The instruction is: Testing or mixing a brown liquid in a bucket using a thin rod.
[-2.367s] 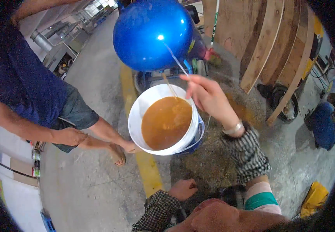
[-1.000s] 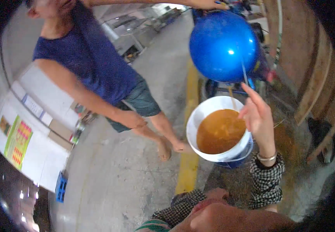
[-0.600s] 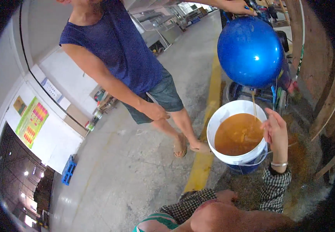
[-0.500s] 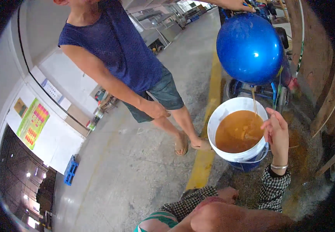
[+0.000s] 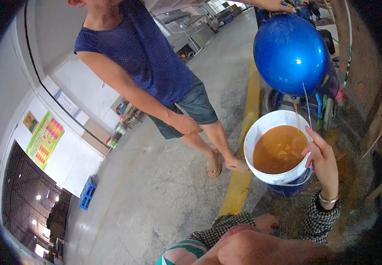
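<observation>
My right hand (image 5: 322, 154), with a bracelet at the wrist, is closed at the right rim of a white bucket (image 5: 257, 128). Between its fingers runs a thin wire-like rod (image 5: 307, 105), whose upper end lies over the lower face of a shiny blue rounded tank (image 5: 290, 53). Murky orange-brown liquid (image 5: 279, 152) partly fills the bucket, and a thin brownish stream (image 5: 297, 112) drops into it from beneath the tank. My left hand (image 5: 267, 222) rests low, beyond my knee and partly hidden by it; its fingers are not clear.
A person (image 5: 142, 75) in a dark blue sleeveless top stands left of the bucket, with one hand (image 5: 272, 4) on top of the tank. A yellow floor stripe (image 5: 239, 187) passes beside the bucket. Wooden boards (image 5: 372, 97) stand at right; a blue pallet (image 5: 87, 193) leans at far left.
The rod's upper end has swung left across the tank's face. My right hand stays at the bucket's rim, still closed. The whole view has shifted slightly.
</observation>
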Tool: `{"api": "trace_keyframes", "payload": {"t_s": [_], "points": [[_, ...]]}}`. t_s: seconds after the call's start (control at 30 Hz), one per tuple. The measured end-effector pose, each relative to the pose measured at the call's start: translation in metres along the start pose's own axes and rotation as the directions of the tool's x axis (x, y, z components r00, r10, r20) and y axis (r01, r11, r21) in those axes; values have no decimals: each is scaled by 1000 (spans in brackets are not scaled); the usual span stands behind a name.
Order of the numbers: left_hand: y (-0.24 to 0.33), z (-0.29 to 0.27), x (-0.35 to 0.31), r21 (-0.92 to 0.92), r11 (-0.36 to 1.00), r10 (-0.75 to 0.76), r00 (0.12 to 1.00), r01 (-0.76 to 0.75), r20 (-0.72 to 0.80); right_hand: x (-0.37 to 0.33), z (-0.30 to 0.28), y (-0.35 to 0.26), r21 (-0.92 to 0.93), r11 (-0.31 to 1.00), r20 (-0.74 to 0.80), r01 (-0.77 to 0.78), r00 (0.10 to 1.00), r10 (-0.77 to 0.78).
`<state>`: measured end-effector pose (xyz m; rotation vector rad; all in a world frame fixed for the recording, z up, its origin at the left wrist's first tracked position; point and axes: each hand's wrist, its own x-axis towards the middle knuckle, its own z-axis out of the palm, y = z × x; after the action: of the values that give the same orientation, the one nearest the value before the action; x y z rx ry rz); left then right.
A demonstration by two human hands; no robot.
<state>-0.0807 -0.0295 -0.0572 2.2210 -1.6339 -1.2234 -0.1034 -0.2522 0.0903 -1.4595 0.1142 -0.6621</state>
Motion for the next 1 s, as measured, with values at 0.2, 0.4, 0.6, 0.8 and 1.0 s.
{"api": "trace_keyframes", "payload": {"t_s": [0.2,0.4,0.6,0.8,1.0], "points": [[-20,20,-1,-20,1000,-14,990,11,-141,-5,-5,-27,-95,982,14,-161,986,163],[-7,2,0,-82,996,-27,999,30,41,-5,-7,-13,-80,994,-66,-78,995,73],[7,-12,4,-48,988,-131,969,144,211,-6,-12,-7,8,997,-126,-72,989,72],[-8,7,6,-25,990,-133,981,138,138,-8,-8,-17,74,995,-82,-67,994,73],[-14,10,8,-85,989,-106,985,118,135,-7,1,-20,86,996,-96,-23,995,31]]}}
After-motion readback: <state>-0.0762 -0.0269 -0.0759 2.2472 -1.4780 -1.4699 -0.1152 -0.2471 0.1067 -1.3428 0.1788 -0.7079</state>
